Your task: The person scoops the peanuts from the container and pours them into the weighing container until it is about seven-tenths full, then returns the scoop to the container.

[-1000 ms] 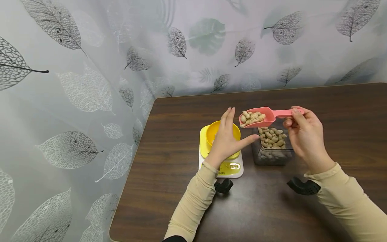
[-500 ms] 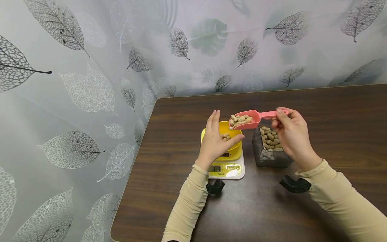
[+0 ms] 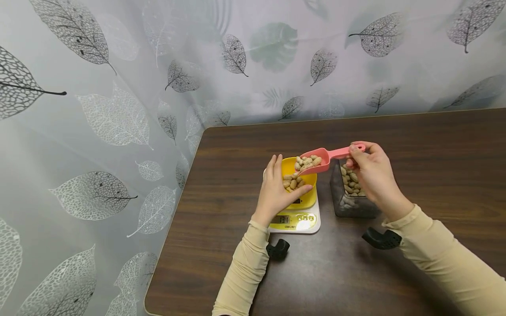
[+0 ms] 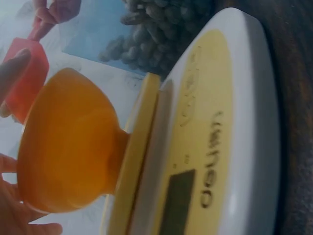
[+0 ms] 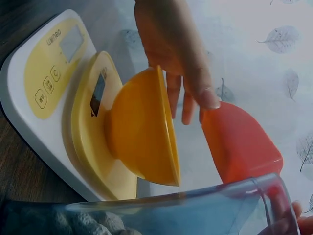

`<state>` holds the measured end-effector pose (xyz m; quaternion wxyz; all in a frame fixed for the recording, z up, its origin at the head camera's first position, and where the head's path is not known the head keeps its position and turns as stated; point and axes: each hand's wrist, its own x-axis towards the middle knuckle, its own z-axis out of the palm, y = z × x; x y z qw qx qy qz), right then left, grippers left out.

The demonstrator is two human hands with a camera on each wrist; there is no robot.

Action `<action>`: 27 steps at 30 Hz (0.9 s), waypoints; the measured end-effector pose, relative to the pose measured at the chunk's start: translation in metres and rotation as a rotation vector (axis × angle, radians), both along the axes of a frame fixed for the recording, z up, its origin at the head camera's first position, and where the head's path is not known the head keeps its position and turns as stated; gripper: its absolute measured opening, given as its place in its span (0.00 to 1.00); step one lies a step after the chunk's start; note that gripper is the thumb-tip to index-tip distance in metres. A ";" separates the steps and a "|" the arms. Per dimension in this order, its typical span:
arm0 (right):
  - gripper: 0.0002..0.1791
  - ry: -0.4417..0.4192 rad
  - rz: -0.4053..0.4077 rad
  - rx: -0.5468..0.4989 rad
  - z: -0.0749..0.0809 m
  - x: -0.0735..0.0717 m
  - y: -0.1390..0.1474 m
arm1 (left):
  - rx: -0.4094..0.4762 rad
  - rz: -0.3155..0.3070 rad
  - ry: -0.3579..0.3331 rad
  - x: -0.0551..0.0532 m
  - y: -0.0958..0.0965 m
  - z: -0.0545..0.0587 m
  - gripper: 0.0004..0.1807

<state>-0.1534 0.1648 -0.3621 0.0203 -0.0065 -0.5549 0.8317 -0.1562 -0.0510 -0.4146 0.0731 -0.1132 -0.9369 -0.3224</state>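
Note:
My right hand (image 3: 373, 173) pinches the handle of a pink scoop (image 3: 324, 156) loaded with peanuts (image 3: 307, 163). The scoop's mouth hangs over the far right part of a yellow bowl (image 3: 311, 181), tilted slightly down toward it. Several peanuts lie inside the bowl, which stands on a yellow and white kitchen scale (image 3: 302, 223). Its display reads about 131. My left hand (image 3: 276, 193) is spread at the bowl's near left side, thumb and fingers apart, hiding part of the rim. In the right wrist view the left thumb (image 5: 208, 98) overlaps the scoop's edge.
A clear, dark-tinted box (image 3: 353, 206) of peanuts stands right of the scale, beneath the right hand. The brown wooden table (image 3: 205, 210) meets a leaf-patterned curtain (image 3: 272, 66) at its back and left edges. Each wrist wears a black mount (image 3: 278, 249).
The right hand has carried the loaded scoop left and slightly down, from above the box to over the bowl. The left hand has shifted left and down, uncovering more of the bowl.

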 end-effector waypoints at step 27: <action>0.19 0.077 -0.082 0.521 -0.017 -0.006 -0.001 | -0.077 -0.002 -0.063 0.001 -0.001 -0.008 0.58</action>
